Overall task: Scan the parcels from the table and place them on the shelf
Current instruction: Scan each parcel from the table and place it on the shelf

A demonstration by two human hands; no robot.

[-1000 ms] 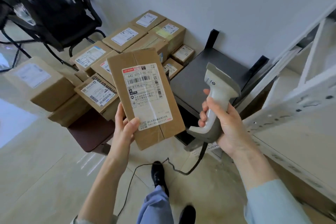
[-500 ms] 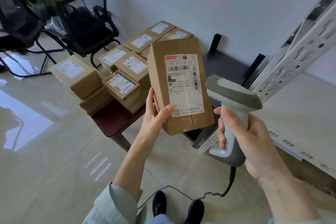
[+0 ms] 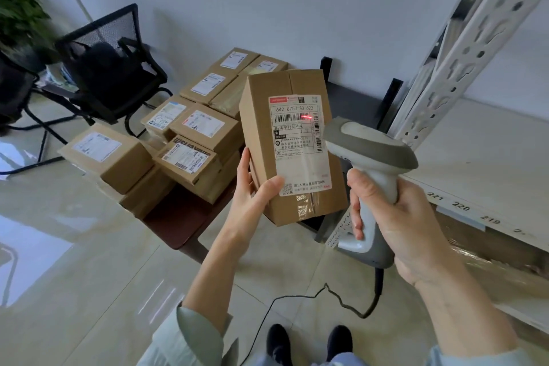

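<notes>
A: On the far left we see a leafy green plant [image 3: 17, 3] and two black mesh chairs [image 3: 110, 62] standing on a glossy pale tiled floor [image 3: 74, 261] that mirrors the light.

B: Right of them we find a low dark-brown tabletop [image 3: 181, 217] stacked with brown cardboard parcels [image 3: 190, 134], each a matte box with a white printed label, some sealed with clear tape.

A: In the middle, our left hand [image 3: 252, 196] holds one parcel [image 3: 292, 145] upright in the air in front of that stack, thumb across its front, fingers curled around its left side. Its label faces us, and a red scan line glows on the barcode [image 3: 297, 118].

B: Behind it we can make out a black piece of furniture [image 3: 350, 104] against the plain white wall [image 3: 297, 9].

A: Our right hand [image 3: 398, 217] has its fingers wrapped around the handle of a white-and-grey plastic scanner [image 3: 371, 151], just beside the parcel; a black cable [image 3: 335, 297] trails from it down to the floor.

B: On the far right stands a white metal shelf [image 3: 490, 157] with perforated uprights and numbered tags along its edge.
</notes>
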